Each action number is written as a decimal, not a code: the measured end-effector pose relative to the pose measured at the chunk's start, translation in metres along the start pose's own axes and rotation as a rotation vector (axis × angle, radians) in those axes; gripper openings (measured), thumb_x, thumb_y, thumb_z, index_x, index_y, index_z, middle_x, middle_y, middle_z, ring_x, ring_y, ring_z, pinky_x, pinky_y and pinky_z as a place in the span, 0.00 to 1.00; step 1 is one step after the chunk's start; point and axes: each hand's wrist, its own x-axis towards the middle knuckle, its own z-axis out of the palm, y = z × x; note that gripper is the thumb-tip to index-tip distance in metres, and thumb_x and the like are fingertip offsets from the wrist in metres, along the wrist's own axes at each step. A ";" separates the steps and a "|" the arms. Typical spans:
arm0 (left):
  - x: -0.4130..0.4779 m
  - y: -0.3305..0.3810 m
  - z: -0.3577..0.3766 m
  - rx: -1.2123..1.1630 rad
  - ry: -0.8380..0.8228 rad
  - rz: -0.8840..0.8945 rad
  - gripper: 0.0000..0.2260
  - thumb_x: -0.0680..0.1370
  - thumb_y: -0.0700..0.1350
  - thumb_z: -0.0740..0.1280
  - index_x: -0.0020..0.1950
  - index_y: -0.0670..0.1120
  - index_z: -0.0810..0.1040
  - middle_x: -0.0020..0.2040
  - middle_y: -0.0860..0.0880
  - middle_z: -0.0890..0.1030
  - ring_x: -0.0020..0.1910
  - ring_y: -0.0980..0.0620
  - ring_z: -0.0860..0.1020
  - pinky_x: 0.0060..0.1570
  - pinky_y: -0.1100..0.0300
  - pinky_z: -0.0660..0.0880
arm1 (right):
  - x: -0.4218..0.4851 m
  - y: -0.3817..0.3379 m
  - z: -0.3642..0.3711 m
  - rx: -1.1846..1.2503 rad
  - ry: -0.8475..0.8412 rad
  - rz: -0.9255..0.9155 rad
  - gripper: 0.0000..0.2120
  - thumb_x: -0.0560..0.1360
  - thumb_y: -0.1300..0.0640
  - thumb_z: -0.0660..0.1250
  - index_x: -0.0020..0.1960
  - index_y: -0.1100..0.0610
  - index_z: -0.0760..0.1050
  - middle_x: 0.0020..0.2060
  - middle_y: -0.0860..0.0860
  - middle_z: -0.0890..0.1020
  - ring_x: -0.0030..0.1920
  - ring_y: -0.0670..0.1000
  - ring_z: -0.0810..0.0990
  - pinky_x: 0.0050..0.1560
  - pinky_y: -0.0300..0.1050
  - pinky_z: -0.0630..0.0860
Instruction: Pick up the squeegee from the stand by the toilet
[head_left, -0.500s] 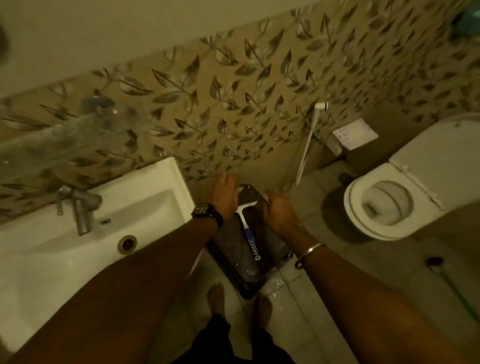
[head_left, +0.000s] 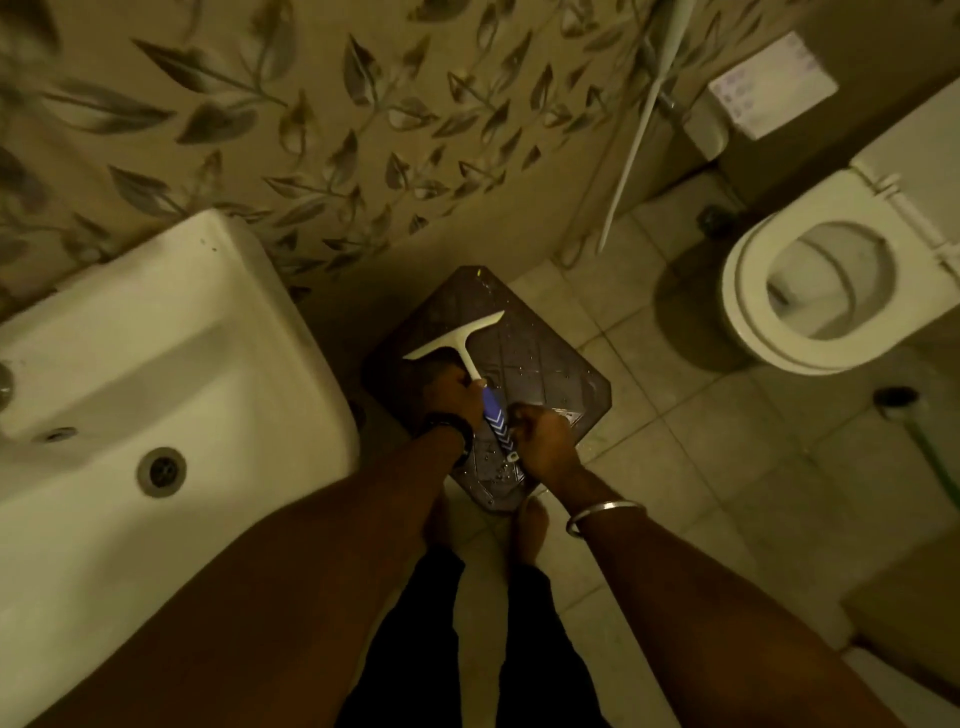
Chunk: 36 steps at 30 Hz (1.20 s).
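While both arms reach down the middle of the frame, the left hand (head_left: 457, 397) grips the squeegee (head_left: 470, 358) at the top of its blue-and-white handle, just where the white neck begins. The right hand (head_left: 543, 441) sits clenched beside the handle's lower end; whether its fingers actually close round the handle cannot be told from this angle. The squeegee's white blade lies across the dark square stool (head_left: 540, 358), which stands on the tiled floor (head_left: 649, 441) at centre frame and carries water drops. White chevron marks run down the handle, but no brand is readable. A washbasin (head_left: 156, 364) fills the left, a toilet (head_left: 821, 291) the upper right, with a white label (head_left: 774, 85) above it, its print too blurred to read.
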 end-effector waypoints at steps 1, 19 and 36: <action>0.006 -0.004 0.006 -0.009 -0.011 -0.029 0.16 0.82 0.48 0.69 0.64 0.38 0.80 0.61 0.39 0.82 0.62 0.38 0.80 0.62 0.44 0.77 | 0.004 0.003 0.005 0.010 -0.008 0.011 0.14 0.77 0.67 0.66 0.59 0.58 0.83 0.51 0.54 0.87 0.51 0.52 0.83 0.46 0.38 0.71; 0.003 0.012 0.011 -0.163 -0.101 -0.012 0.11 0.81 0.46 0.70 0.58 0.39 0.82 0.54 0.43 0.83 0.54 0.44 0.81 0.56 0.50 0.78 | 0.004 0.001 0.004 0.263 -0.003 0.052 0.09 0.76 0.68 0.70 0.44 0.55 0.79 0.38 0.50 0.82 0.41 0.55 0.83 0.41 0.44 0.80; -0.178 0.133 -0.189 -0.621 0.024 0.477 0.04 0.82 0.37 0.69 0.54 0.42 0.83 0.49 0.41 0.84 0.48 0.44 0.82 0.53 0.48 0.81 | -0.130 -0.174 -0.138 0.713 -0.068 -0.474 0.06 0.84 0.65 0.62 0.57 0.64 0.77 0.43 0.61 0.83 0.39 0.55 0.83 0.41 0.45 0.81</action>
